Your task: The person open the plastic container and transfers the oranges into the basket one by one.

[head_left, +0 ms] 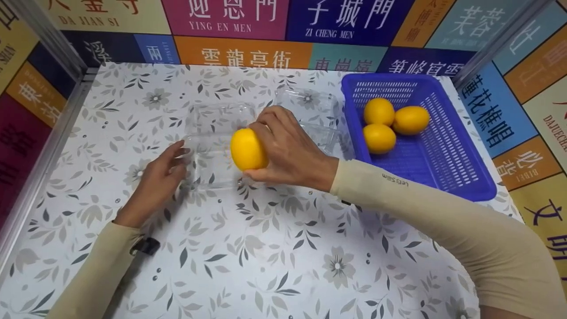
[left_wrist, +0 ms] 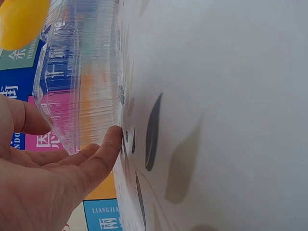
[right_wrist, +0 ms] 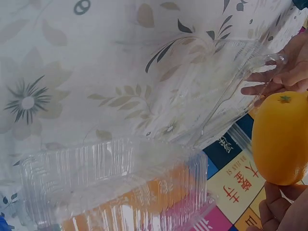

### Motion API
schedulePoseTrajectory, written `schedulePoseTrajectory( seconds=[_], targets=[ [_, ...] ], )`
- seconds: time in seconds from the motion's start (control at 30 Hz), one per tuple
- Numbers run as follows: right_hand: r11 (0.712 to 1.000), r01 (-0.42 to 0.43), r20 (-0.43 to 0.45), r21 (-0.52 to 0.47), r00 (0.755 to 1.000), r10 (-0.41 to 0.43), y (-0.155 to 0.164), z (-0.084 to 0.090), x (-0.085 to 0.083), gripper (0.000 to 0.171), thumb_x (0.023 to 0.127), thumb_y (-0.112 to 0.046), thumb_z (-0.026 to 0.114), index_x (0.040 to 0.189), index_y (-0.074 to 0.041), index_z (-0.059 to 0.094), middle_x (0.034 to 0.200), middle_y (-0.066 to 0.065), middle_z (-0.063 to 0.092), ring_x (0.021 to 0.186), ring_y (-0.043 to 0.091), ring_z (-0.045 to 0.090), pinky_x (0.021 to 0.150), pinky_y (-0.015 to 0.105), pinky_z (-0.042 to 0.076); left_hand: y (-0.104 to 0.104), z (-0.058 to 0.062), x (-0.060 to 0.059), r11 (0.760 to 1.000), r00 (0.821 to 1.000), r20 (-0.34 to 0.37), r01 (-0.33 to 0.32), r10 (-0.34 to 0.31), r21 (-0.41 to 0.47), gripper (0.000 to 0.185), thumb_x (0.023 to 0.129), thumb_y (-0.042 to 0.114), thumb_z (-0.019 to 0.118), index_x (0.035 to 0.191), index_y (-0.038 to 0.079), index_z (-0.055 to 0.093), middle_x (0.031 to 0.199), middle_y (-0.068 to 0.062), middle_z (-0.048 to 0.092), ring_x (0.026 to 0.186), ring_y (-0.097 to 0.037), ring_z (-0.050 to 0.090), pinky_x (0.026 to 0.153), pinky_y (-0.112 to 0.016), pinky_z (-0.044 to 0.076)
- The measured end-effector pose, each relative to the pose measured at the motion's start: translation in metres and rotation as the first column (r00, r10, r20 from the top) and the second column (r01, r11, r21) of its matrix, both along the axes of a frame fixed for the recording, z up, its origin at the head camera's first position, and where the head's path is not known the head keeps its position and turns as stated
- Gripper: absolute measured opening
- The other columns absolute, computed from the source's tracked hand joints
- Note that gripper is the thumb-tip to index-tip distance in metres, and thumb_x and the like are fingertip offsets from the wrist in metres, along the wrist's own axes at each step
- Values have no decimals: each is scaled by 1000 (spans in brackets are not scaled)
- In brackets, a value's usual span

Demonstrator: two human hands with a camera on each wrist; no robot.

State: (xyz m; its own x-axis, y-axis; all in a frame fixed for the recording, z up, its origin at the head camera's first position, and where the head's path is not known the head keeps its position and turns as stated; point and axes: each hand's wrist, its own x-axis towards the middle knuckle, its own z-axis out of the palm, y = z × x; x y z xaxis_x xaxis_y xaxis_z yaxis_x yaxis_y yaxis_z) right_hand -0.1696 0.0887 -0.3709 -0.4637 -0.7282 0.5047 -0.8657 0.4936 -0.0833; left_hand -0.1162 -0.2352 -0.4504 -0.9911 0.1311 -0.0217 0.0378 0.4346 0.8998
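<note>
My right hand (head_left: 288, 148) grips a yellow-orange oval orange (head_left: 248, 149) with thumb and fingers, above a clear plastic box (head_left: 217, 166). A small green stem star shows on the orange (right_wrist: 281, 139) in the right wrist view. My left hand (head_left: 159, 179) is at the left side of that box, its fingers fairly straight. In the left wrist view, the left hand's (left_wrist: 57, 178) fingertips are right at the low corner of the clear box (left_wrist: 82, 91), with the thumb beside its rim.
A second clear plastic box (head_left: 312, 104) stands further back, beside a blue basket (head_left: 469, 177). Inside the basket lie three more oranges (head_left: 379, 138). The flower-patterned tabletop (head_left: 266, 274) is bounded by printed panels (head_left: 243, 55) at the back and sides.
</note>
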Motion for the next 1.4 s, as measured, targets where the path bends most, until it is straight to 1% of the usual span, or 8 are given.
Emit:
schedulePoseTrajectory(
  seconds=[0.2,0.27,0.47,0.7,0.97,1.03,1.27,1.4],
  targets=[
    [1000,8,-35,-13,999,-9,12,6,1,77,83,-59,86,126,2,67,123,20,66,123,40,55,116,54,45,-1,-1,0,1000,1000,-9,5,-5,-10,65,110,5,47,173,2,30,163,-23,53,147,-41,55,115,-47,50],
    [1000,13,-37,-15,999,-13,16,8,1,78,83,-58,86,127,3,67,124,20,66,123,39,55,115,54,45,-1,-2,0,1000,1000,-15,6,-6,-15,65,110,5,47,172,2,30,162,-24,53,147,-41,55,114,-43,52],
    [999,39,-29,-23,999,-40,29,13,2,76,85,-56,86,129,2,67,127,19,65,125,39,54,116,52,45,-1,-3,-1,1000,1000,-23,5,-5,-6,64,109,3,48,171,0,32,161,-25,54,147,-41,56,103,-17,52],
    [997,64,-32,-39,997,-65,44,18,1,77,84,-56,87,131,2,67,125,19,65,125,39,53,115,54,44,0,-1,0,1000,1000,-19,6,-6,-1,65,109,4,48,171,0,32,161,-24,54,147,-41,55,105,-20,52],
    [993,48,-60,-107,997,-55,54,24,0,79,84,-52,90,132,5,64,126,23,62,125,41,55,114,52,49,0,-2,0,1000,1000,-25,2,-2,-10,65,108,3,47,171,0,32,161,-24,54,146,-40,56,105,-18,50],
    [992,49,-58,-118,997,-56,56,28,0,79,84,-52,90,133,5,63,127,23,62,124,41,55,113,51,49,0,-2,0,1000,1000,-27,2,-2,-15,65,108,3,47,171,0,32,161,-24,54,147,-41,56,107,-21,51],
    [990,65,-44,-125,996,-71,69,40,-1,81,84,-51,91,135,5,63,129,23,63,123,41,55,112,50,48,-3,-2,-1,1000,1000,10,13,-13,-14,67,110,5,45,174,1,25,166,-23,49,151,-43,50,119,-54,47],
    [986,99,-41,-134,994,-105,81,44,-2,81,82,-49,93,136,5,64,128,24,63,122,42,55,109,52,48,-2,-2,-1,1000,1000,1,14,-14,-13,66,110,5,46,173,1,26,165,-23,50,150,-42,51,118,-53,48]
  ],
)
